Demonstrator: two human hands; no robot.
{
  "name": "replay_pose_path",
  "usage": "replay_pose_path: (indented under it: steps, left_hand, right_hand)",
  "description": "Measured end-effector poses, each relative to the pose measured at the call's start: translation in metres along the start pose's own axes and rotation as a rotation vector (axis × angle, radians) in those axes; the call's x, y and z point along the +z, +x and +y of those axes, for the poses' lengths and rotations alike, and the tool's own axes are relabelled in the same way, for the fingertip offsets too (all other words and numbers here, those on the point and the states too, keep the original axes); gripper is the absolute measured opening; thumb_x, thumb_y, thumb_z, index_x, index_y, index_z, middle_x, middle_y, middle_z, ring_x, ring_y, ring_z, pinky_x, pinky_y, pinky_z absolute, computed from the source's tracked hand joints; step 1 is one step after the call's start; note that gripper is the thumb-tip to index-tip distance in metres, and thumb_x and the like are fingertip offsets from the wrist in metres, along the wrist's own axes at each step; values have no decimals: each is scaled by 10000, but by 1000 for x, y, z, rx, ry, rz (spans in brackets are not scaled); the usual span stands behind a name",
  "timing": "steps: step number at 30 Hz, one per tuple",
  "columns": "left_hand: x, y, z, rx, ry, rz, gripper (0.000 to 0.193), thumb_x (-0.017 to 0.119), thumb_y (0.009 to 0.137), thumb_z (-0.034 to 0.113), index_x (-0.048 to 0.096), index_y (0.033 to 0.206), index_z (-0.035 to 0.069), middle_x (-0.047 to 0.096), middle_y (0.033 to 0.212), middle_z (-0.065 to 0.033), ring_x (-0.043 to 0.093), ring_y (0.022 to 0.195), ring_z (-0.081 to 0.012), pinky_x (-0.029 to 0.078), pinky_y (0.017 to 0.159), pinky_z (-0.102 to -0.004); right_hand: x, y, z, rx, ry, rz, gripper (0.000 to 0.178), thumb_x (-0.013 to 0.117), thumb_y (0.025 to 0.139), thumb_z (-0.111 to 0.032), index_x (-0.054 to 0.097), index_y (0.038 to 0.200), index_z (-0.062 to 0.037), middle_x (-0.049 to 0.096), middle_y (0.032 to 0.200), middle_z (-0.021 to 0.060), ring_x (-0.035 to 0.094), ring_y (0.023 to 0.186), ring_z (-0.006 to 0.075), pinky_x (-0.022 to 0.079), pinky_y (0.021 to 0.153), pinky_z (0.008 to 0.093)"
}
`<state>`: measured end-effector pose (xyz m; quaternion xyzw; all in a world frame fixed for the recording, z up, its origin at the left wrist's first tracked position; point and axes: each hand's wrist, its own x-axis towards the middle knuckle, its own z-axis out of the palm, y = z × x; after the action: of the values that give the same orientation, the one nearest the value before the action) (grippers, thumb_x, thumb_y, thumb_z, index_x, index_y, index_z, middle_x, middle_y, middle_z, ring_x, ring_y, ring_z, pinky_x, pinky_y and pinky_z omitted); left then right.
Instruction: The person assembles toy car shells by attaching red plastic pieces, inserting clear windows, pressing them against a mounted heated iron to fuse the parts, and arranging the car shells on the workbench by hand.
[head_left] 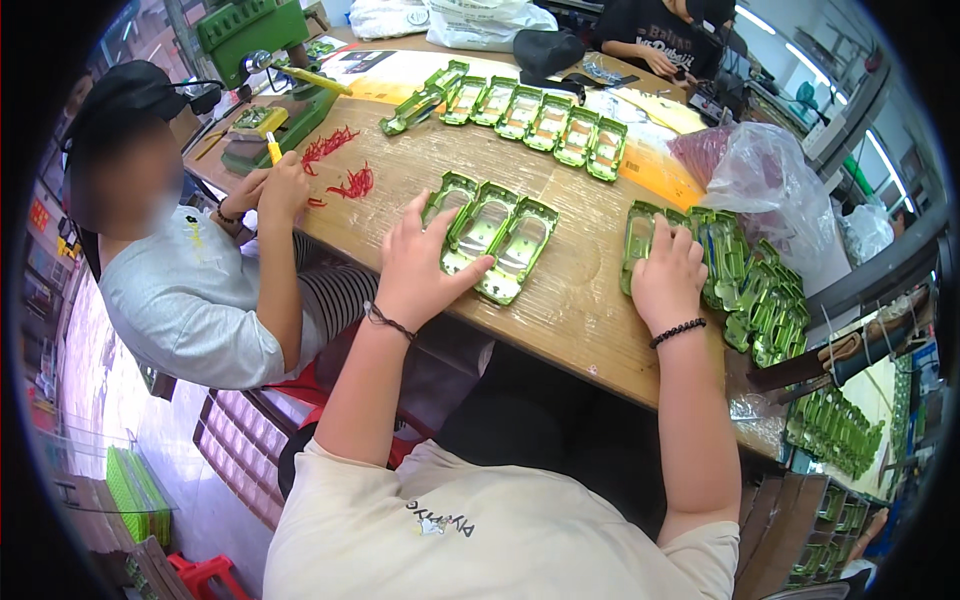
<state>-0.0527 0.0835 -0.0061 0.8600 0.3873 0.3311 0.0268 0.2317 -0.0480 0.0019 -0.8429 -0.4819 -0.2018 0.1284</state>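
Observation:
Three green plastic shells with oval openings lie side by side on the wooden table. My left hand rests over the leftmost of them, its fingers spread and its thumb across the near ends. At the right, my right hand has its fingers bent over another green shell, which it partly hides. That shell lies at the left edge of a crowded group of like shells.
Farther back stands a curved row of green shells. Left, a co-worker holds a yellow-handled tool near red scraps and a green press. Clear plastic bags stand right. Another person sits across.

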Motion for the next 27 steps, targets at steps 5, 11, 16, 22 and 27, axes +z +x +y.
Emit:
replay_pose_path:
  steps: [5,11,16,22,27]
  left_hand:
    - [8,-6,10,2,3,34,741,744,744,501,548,1324,83,366,1449,-230,442,1262,-418,344,1048,-544]
    - [6,-4,23,36,-54,-36,764,702,807,514,479,1371,51,343,1448,-261,369,1317,-419,300,1094,-542]
    - [-12,1,-34,-100,-115,53,793,649,889,487,350,1450,13,262,1515,-278,237,1413,-447,209,1168,-511]
    - [-11,9,-126,-432,150,139,931,652,852,519,271,1443,-91,247,1498,-338,184,1419,-490,188,1176,-526]
    - [-14,37,-140,-577,225,-11,1014,611,832,618,242,1465,-83,179,1537,-349,147,1446,-490,114,1196,-510]
  right_hand:
    - [15,20,10,26,-19,-36,550,567,838,-139,476,1379,-180,514,1202,147,503,1094,342,423,913,502]
    - [12,32,8,100,22,-58,472,551,864,-117,527,1331,-178,513,1210,170,513,1097,341,443,896,508]
    - [-22,8,-18,-55,201,442,560,603,877,-166,441,1408,-90,472,1337,180,446,1232,370,330,1053,494]
    - [-45,-26,-78,-364,512,125,638,631,877,-287,407,1438,-80,415,1410,183,354,1337,359,241,1108,494]
    - [-42,-40,-113,-474,417,13,610,660,857,-349,480,1403,-147,410,1436,143,335,1358,347,220,1104,520]
